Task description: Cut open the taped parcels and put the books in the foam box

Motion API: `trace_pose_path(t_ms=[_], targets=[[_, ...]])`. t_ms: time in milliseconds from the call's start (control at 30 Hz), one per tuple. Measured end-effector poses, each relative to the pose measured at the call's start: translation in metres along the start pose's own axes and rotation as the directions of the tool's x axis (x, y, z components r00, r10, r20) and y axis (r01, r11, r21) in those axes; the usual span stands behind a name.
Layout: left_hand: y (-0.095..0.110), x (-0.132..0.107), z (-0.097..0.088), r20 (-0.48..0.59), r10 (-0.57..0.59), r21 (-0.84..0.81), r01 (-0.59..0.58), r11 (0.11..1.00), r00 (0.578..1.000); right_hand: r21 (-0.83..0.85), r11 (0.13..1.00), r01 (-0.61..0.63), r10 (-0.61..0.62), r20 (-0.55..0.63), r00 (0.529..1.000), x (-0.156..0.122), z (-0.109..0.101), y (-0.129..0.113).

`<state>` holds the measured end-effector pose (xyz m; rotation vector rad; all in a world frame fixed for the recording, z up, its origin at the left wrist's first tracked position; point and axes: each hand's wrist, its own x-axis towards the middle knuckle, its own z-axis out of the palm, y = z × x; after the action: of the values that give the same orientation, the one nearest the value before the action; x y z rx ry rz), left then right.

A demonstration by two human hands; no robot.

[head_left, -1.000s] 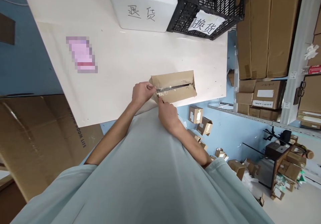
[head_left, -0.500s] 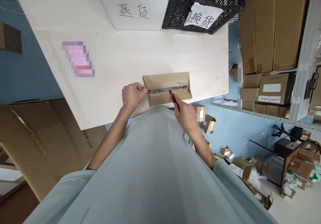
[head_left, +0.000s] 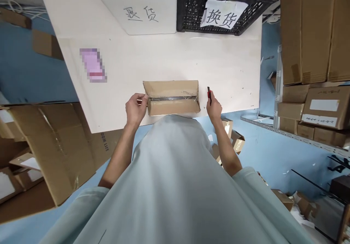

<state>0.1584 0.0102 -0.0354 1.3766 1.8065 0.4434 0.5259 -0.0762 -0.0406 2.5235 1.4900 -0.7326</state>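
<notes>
A small brown cardboard box (head_left: pixel 172 97) lies on the pale table (head_left: pixel 153 62) near its front edge, with a taped seam running along its top. My left hand (head_left: pixel 135 108) is closed on the box's left end, fingers pinched at the seam. My right hand (head_left: pixel 213 107) is just right of the box and grips a red and black utility knife (head_left: pixel 209 93), its tip pointing away from me and clear of the box.
A white foam bin (head_left: pixel 142 9) and a black plastic crate (head_left: pixel 224 3), both labelled, stand at the table's far edge. A blurred pink item (head_left: pixel 93 65) lies at the left. Large cardboard (head_left: pixel 54 142) leans at the left; shelves of boxes (head_left: pixel 311 54) stand at the right.
My right hand drew the knife along the box's taped seam from left to right and has come off the right end. My left hand kept its hold on the left end.
</notes>
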Motion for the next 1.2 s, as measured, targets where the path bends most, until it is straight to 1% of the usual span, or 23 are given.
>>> trace_pose_path(t_ms=[100, 200, 300, 367, 400, 433, 500, 533, 567, 633, 700, 800, 900, 1000, 1067, 1100, 1133, 1167, 1200], targets=[[0.001, -0.007, 0.008, -0.07, -0.017, -0.003, 0.017, 1.0, 0.997, -0.043, 0.999, 0.023, -0.021, 0.042, 0.999, 0.033, 0.027, 0.015], [0.003, -0.012, 0.014, -0.112, -0.049, -0.009, 0.048, 0.999, 0.993, -0.061, 0.997, 0.045, -0.04, 0.074, 0.996, 0.053, 0.036, 0.024], [0.005, -0.013, 0.018, -0.155, -0.085, -0.01, 0.085, 0.996, 0.984, -0.057, 0.994, 0.09, -0.087, 0.063, 0.994, 0.062, 0.029, 0.026], [0.005, -0.014, 0.021, -0.177, -0.095, -0.017, 0.094, 0.995, 0.98, 0.007, 0.983, 0.184, -0.184, 0.001, 0.983, 0.064, 0.016, 0.024], [0.004, -0.014, 0.023, -0.184, -0.094, -0.022, 0.092, 0.996, 0.978, 0.061, 0.965, 0.257, -0.254, -0.055, 0.966, 0.063, 0.009, 0.021], [0.003, -0.014, 0.025, -0.194, -0.091, -0.027, 0.087, 0.996, 0.977, 0.119, 0.932, 0.342, -0.328, -0.122, 0.937, 0.063, 0.001, 0.017], [-0.002, -0.013, 0.028, -0.219, -0.074, -0.046, 0.065, 0.997, 0.973, 0.197, 0.835, 0.513, -0.468, -0.235, 0.852, 0.062, -0.013, 0.006], [-0.004, -0.013, 0.03, -0.235, -0.063, -0.059, 0.05, 0.997, 0.97, 0.205, 0.782, 0.589, -0.537, -0.26, 0.803, 0.063, -0.019, -0.001], [-0.007, -0.013, 0.032, -0.251, -0.052, -0.075, 0.034, 0.997, 0.967, 0.192, 0.733, 0.652, -0.604, -0.256, 0.755, 0.064, -0.024, -0.009], [-0.013, -0.012, 0.035, -0.274, -0.031, -0.113, 0.0, 0.994, 0.961, 0.125, 0.661, 0.74, -0.719, -0.175, 0.672, 0.067, -0.03, -0.025], [-0.019, -0.012, 0.038, -0.28, -0.019, -0.153, -0.025, 0.988, 0.96, 0.033, 0.62, 0.784, -0.781, -0.072, 0.621, 0.071, -0.033, -0.041], [-0.025, -0.012, 0.04, -0.271, -0.008, -0.203, -0.049, 0.978, 0.963, -0.094, 0.571, 0.815, -0.818, 0.022, 0.575, 0.072, -0.036, -0.056], [-0.028, -0.012, 0.04, -0.271, 0.01, -0.218, -0.071, 0.973, 0.963, -0.158, 0.524, 0.837, -0.841, 0.058, 0.538, 0.07, -0.04, -0.06], [-0.029, -0.013, 0.039, -0.25, 0.035, -0.217, -0.091, 0.972, 0.968, -0.128, 0.504, 0.854, -0.855, 0.071, 0.514, 0.071, -0.046, -0.054], [-0.031, -0.013, 0.037, -0.222, 0.06, -0.223, -0.11, 0.969, 0.973, -0.062, 0.511, 0.857, -0.856, 0.055, 0.514, 0.072, -0.052, -0.05], [-0.032, -0.014, 0.037, -0.208, 0.074, -0.227, -0.122, 0.966, 0.975, -0.02, 0.525, 0.851, -0.85, 0.037, 0.525, 0.074, -0.055, -0.048], [-0.033, -0.014, 0.036, -0.194, 0.088, -0.231, -0.133, 0.964, 0.977, 0.027, 0.547, 0.837, -0.837, 0.014, 0.547, 0.077, -0.058, -0.047], [-0.034, -0.014, 0.035, -0.182, 0.101, -0.234, -0.143, 0.962, 0.978, 0.078, 0.578, 0.813, -0.814, -0.013, 0.58, 0.081, -0.06, -0.047], [-0.035, -0.014, 0.034, -0.17, 0.113, -0.236, -0.152, 0.96, 0.979, 0.133, 0.614, 0.778, -0.781, -0.043, 0.623, 0.086, -0.061, -0.047]])
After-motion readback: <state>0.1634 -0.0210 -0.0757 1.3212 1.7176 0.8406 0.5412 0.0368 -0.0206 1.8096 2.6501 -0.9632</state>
